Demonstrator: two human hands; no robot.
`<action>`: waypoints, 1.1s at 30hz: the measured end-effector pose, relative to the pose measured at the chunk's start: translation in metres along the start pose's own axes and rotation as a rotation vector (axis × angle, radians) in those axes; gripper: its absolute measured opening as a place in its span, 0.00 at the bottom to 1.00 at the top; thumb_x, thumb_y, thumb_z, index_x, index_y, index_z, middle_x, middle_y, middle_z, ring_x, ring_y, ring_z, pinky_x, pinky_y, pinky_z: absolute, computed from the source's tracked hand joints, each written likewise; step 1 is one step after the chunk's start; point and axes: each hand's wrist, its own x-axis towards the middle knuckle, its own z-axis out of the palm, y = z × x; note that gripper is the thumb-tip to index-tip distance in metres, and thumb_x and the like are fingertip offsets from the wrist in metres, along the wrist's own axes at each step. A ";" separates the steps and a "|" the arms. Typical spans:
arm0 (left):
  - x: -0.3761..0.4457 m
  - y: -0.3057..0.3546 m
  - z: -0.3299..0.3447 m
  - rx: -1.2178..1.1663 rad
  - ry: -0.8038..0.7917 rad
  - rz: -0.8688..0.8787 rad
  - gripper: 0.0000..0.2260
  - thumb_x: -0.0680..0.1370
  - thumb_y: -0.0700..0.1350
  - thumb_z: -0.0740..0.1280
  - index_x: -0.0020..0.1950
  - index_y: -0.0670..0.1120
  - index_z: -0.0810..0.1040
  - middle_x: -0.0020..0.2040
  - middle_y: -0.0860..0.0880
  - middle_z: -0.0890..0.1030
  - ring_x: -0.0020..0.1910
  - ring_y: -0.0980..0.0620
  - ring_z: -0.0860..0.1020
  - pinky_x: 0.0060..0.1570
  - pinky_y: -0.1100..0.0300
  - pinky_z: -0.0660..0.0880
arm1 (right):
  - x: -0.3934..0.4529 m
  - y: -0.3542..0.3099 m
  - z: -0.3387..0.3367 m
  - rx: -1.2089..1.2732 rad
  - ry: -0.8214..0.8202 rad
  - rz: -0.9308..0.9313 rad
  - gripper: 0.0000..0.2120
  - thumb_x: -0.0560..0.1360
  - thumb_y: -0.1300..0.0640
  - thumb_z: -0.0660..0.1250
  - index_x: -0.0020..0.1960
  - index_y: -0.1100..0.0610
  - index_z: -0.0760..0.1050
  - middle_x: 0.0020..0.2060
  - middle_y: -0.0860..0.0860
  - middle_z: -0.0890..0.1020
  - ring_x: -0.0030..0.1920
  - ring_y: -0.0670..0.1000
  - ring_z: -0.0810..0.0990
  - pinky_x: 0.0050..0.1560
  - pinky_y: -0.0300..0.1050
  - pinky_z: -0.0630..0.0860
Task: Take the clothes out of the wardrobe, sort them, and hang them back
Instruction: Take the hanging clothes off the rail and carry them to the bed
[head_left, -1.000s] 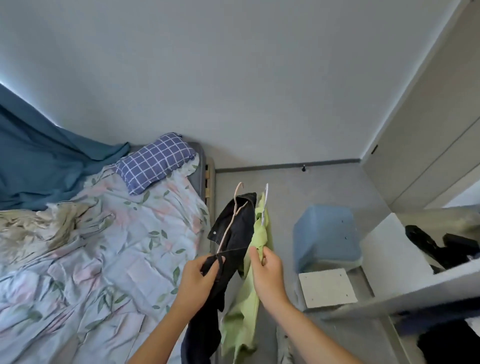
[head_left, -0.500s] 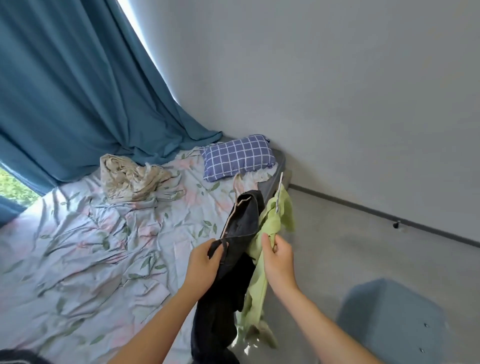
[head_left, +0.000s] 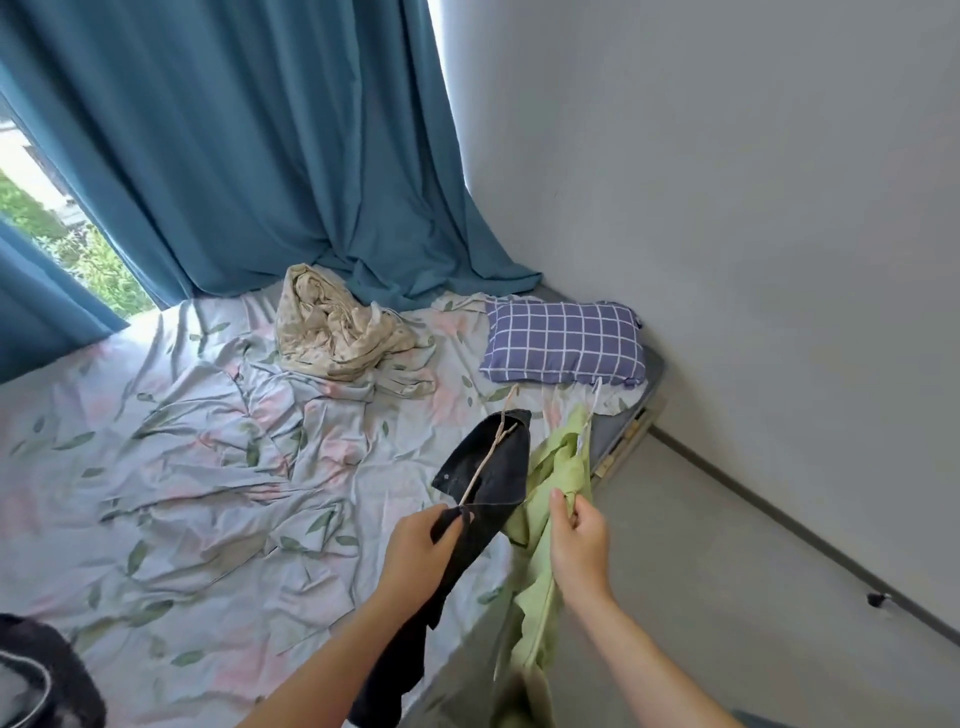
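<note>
The left hand (head_left: 421, 545) gripped the black garment (head_left: 488, 478), the right hand (head_left: 579, 540) the green one (head_left: 558, 467), both hanging lengthwise over the bed's (head_left: 208, 467) right edge.

Black garment (head_left: 483, 499) on pale pink hanger (head_left: 485, 465). Light green garment (head_left: 550, 499) on white hanger (head_left: 589, 415). Bedsheet (head_left: 182, 467): pale blue, pink flowers, green leaves. Pillow (head_left: 563, 343): purple, white grid check. Curtain (head_left: 234, 145): teal. Crumpled cloth (head_left: 332, 327): beige, small floral print. Wall (head_left: 727, 182): grey-white.

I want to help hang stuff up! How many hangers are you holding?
2. A beige hanger carries the black garment held by the left hand; a white hanger carries the green garment held by the right hand. Others may be hidden.
</note>
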 end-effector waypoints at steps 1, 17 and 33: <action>0.008 0.000 -0.003 0.005 0.014 -0.005 0.19 0.82 0.46 0.69 0.32 0.56 0.70 0.29 0.56 0.76 0.30 0.55 0.74 0.34 0.57 0.67 | 0.008 -0.003 0.006 -0.002 0.001 0.010 0.21 0.85 0.51 0.63 0.37 0.55 0.60 0.31 0.51 0.61 0.31 0.48 0.60 0.34 0.46 0.60; 0.138 0.013 0.020 -0.156 0.028 -0.145 0.18 0.83 0.47 0.69 0.34 0.50 0.72 0.28 0.57 0.72 0.29 0.60 0.70 0.33 0.62 0.65 | 0.142 -0.019 0.061 -0.064 -0.045 0.054 0.21 0.84 0.37 0.58 0.36 0.45 0.68 0.27 0.43 0.72 0.30 0.48 0.70 0.35 0.50 0.70; 0.204 -0.045 0.048 -0.237 -0.183 -0.494 0.04 0.78 0.42 0.64 0.43 0.48 0.74 0.37 0.54 0.75 0.35 0.55 0.71 0.40 0.55 0.68 | 0.253 0.034 0.165 -0.068 -0.698 0.354 0.05 0.81 0.50 0.66 0.49 0.47 0.81 0.49 0.53 0.85 0.52 0.54 0.83 0.64 0.65 0.78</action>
